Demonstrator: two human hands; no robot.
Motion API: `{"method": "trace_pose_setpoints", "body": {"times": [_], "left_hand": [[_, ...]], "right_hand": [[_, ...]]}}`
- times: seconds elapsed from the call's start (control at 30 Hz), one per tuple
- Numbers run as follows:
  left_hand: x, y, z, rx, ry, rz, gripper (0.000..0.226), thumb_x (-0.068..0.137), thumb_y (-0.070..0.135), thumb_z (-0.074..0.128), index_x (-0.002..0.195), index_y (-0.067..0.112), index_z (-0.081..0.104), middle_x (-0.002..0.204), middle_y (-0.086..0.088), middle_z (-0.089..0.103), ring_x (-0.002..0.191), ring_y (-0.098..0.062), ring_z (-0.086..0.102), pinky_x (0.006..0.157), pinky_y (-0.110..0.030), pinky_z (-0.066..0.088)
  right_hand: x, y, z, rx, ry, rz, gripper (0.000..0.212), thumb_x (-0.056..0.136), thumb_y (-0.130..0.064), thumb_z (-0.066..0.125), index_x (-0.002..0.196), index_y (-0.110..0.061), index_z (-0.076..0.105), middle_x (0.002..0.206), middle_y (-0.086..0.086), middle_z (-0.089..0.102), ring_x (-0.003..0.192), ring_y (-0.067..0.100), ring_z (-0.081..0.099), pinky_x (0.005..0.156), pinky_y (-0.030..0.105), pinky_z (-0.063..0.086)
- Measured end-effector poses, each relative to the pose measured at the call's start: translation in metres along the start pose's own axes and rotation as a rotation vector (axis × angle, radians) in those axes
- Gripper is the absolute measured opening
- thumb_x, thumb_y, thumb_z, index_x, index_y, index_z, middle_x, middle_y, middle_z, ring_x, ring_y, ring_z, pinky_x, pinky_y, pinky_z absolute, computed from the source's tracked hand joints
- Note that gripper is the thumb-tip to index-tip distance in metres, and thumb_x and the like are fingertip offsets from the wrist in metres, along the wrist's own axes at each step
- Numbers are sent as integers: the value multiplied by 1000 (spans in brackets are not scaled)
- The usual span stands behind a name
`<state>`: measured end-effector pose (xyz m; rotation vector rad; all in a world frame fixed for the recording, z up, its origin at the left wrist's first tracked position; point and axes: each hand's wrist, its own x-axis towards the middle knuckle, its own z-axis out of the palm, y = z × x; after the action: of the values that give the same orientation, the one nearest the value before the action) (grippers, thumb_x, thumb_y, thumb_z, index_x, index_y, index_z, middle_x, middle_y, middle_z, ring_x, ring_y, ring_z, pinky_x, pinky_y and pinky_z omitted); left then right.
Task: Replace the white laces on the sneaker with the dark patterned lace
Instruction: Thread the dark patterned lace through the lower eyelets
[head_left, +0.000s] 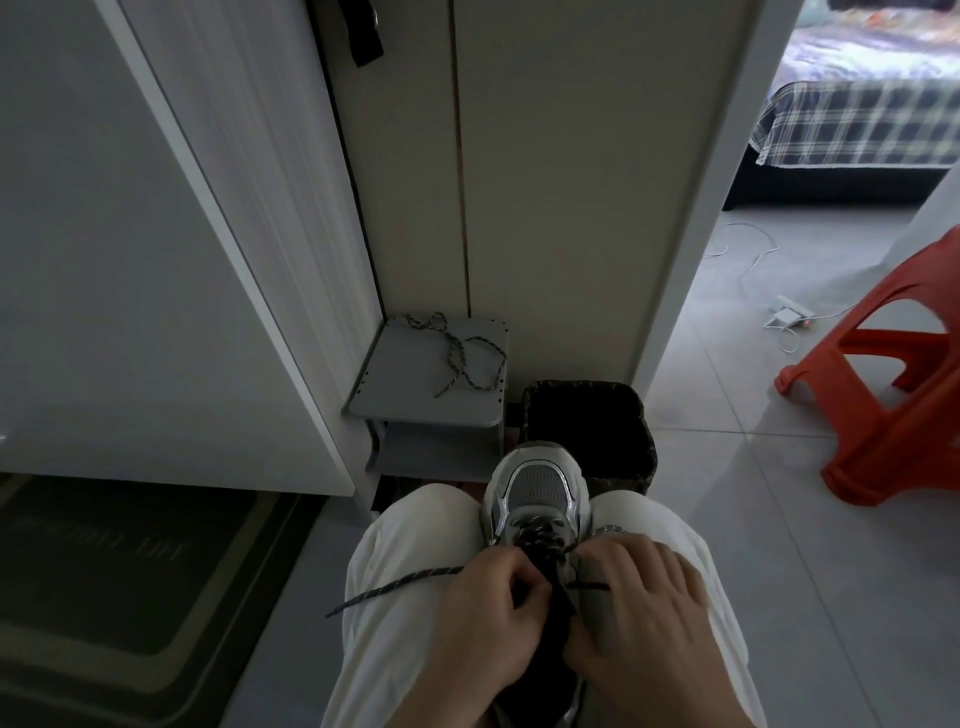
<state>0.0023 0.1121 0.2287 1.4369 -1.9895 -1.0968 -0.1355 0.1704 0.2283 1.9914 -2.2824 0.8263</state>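
Both hands are worked at the lacing, closest to the viewer. The left hand (483, 618) is held with its fingers curled inward and appears to pinch the dark patterned lace (405, 581) where it enters the eyelets. The right hand (644, 629) is laid over the right side of the sneaker (537, 488), probably to steady it. Whether its fingers grasp the short lace end showing beside them cannot be told. The sneaker is clamped between the knees, toe pointing away, so that both hands are left free for threading. The dark lace is already crossed through the far eyelets. Its long free end is trailed to the left across the light trousers (395, 649), kept out of the working area. No white lace is seen in the eyelets, so the job is judged to be in its threading stage, with the near eyelets yet to be filled. Farther off, a second dark lace (457, 353) is laid loosely on a small grey shelf (395, 395), within reach, presumably reserved for another shoe. A black bin (587, 415) is placed just behind the toe. An orange stool (893, 395) is set to the far right, and a doormat (130, 571) lies at the near left.
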Motion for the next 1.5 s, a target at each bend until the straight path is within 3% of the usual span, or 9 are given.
{"method": "trace_pose_setpoints", "body": {"times": [0.2, 0.37, 0.5, 0.63, 0.73, 0.83, 1.03, 1.23, 1.5], "left_hand": [[-13, -13, -49, -188, 128, -151, 23, 80, 11, 68, 61, 16, 58, 47, 10, 49, 46, 0, 43, 50, -15, 34], [-29, -56, -110, -164, 253, -407, 12, 83, 16, 67, 74, 8, 65, 68, -13, 60, 62, -22, 53, 59, -31, 41], [-41, -71, -112, 0, 56, -517, 13, 83, 15, 69, 79, 3, 67, 74, -16, 63, 70, -22, 57, 70, -31, 44], [-39, -62, -96, 299, -129, -463, 22, 89, 29, 61, 95, 8, 65, 96, -1, 65, 90, -7, 59, 79, -13, 41], [-34, -47, -96, 463, -121, -402, 19, 93, 31, 54, 96, 13, 51, 121, 3, 52, 108, -7, 52, 90, -17, 40], [-32, -22, -88, 534, -52, -165, 30, 88, 38, 59, 109, 36, 38, 111, 15, 42, 91, 5, 47, 75, -8, 38], [-22, 5, -25, 378, -22, 272, 22, 90, 35, 51, 112, 37, 53, 112, 21, 43, 106, 4, 39, 86, -11, 34], [-10, 9, -7, 485, 14, 200, 16, 93, 38, 46, 105, 30, 53, 107, 16, 39, 99, -5, 45, 73, -23, 41], [-21, 19, -21, 503, -80, 192, 14, 93, 37, 47, 84, 32, 37, 98, 18, 33, 100, -3, 43, 72, -18, 32]], "right_hand": [[-7, 7, -3, -96, -30, 116, 39, 48, -44, 50, 84, -30, 56, 80, -12, 47, 78, 18, 52, 74, 26, 27], [-5, -6, -1, -9, 53, 69, 35, 50, -41, 44, 81, -26, 53, 76, -11, 47, 75, 15, 45, 71, 25, 26], [-7, -6, 0, 94, 12, 117, 35, 50, -41, 47, 81, -25, 56, 75, -12, 46, 68, 16, 53, 66, 24, 29], [-12, -3, 3, 283, -106, 189, 45, 52, -39, 66, 95, -32, 54, 88, -16, 45, 76, 11, 50, 65, 21, 33], [-14, -1, 4, 370, -175, 224, 70, 61, -47, 73, 117, -51, 30, 112, -28, 29, 91, -4, 47, 69, 7, 34], [-13, -1, 3, 387, -184, 231, 88, 65, -49, 74, 130, -56, 14, 116, -31, 26, 95, -5, 48, 73, 8, 36], [-8, -7, 5, 355, -286, 232, 75, 69, -42, 69, 124, -59, 21, 109, -21, 39, 99, 4, 55, 77, 16, 42], [-6, -5, 7, 366, -267, 283, 44, 68, -37, 72, 101, -39, 42, 96, -17, 49, 77, -2, 51, 65, 12, 40], [-2, 2, 6, 382, -335, 240, 41, 65, -34, 72, 94, -32, 44, 82, -14, 51, 68, -4, 49, 60, 11, 38]]}}
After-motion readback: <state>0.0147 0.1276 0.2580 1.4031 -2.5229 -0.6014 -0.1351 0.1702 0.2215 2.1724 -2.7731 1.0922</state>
